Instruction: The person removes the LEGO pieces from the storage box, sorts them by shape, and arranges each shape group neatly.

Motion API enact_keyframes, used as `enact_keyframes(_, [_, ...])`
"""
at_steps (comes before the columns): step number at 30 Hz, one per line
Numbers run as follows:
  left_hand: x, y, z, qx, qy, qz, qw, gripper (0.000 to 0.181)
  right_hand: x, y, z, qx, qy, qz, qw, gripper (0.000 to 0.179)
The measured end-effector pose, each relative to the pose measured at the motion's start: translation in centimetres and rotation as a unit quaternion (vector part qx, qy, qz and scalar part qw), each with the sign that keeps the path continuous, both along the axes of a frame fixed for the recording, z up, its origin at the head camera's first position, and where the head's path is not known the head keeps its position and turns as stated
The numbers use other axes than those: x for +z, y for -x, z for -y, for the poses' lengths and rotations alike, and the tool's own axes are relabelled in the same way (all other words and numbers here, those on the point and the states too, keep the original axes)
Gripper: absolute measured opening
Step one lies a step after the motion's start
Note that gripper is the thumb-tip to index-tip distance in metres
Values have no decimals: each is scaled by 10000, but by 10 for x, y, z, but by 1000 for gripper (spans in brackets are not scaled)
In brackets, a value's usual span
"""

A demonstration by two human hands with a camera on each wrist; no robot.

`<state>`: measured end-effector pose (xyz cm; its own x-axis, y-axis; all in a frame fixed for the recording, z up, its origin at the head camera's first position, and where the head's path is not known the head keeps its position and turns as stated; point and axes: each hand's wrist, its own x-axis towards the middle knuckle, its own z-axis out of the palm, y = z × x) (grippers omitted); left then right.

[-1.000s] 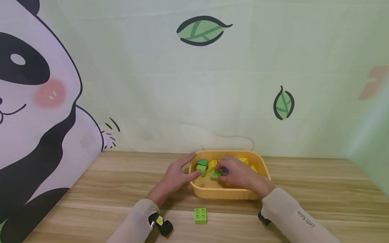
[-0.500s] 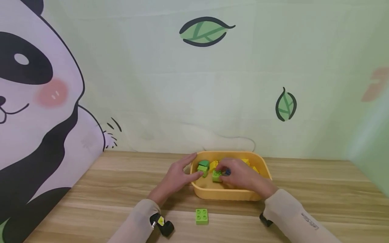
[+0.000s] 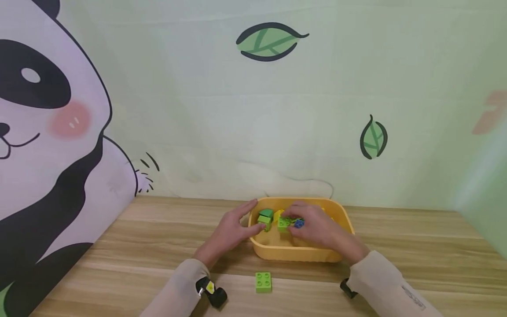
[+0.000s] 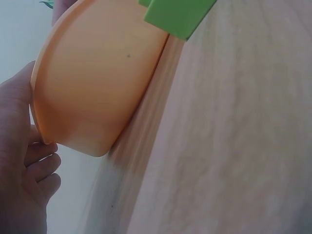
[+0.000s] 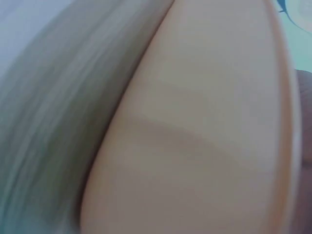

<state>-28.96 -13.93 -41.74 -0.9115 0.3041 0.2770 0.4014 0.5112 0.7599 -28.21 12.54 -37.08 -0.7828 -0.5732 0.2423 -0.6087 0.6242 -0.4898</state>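
In the head view, my right hand (image 3: 310, 223) reaches into a yellow plastic bin (image 3: 297, 253) and pinches a light green building brick (image 3: 283, 224) between thumb and fingers. A blue brick (image 3: 299, 223) shows just under that hand. My left hand (image 3: 229, 231) holds the bin's left rim, its thumb over the edge beside another light green brick (image 3: 264, 220). From the left wrist, the curled fingers (image 4: 44, 168) of that hand appear at the rim of the bin (image 4: 97, 83). The right wrist view is mostly filled by the bin's outer wall (image 5: 195, 122), hiding the pinched brick.
A light green four-stud brick (image 3: 263, 282) lies on the wooden table (image 3: 138, 246) in front of the bin. Inside are a dark green piece (image 3: 266, 214) and yellow bricks (image 3: 278, 215), partly hidden by the right hand. A panda-printed cloth (image 3: 190, 110) stands behind.
My right hand has shifted slightly right and up with the light green brick, and more of the blue brick shows. The left hand stays on the rim.
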Motion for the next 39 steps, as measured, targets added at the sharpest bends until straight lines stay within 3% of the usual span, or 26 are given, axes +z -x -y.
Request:
enact_keyframes(6, [1, -1, 0, 11, -10, 12, 10000, 80, 7, -11, 0, 142, 43, -411, 9990, 29])
enact_keyframes(15, [2, -1, -1, -3, 43, 5, 10000, 79, 13, -30, -6, 392, 379, -670, 9963, 27])
enact_keyframes(30, [2, -2, 0, 2, 73, -37, 10000, 79, 14, -60, -11, 553, 495, -580, 9956, 29])
enact_keyframes(39, [3, -1, 0, 34, 52, 18, 10000, 80, 13, -71, -13, 695, 515, -768, 9933, 28])
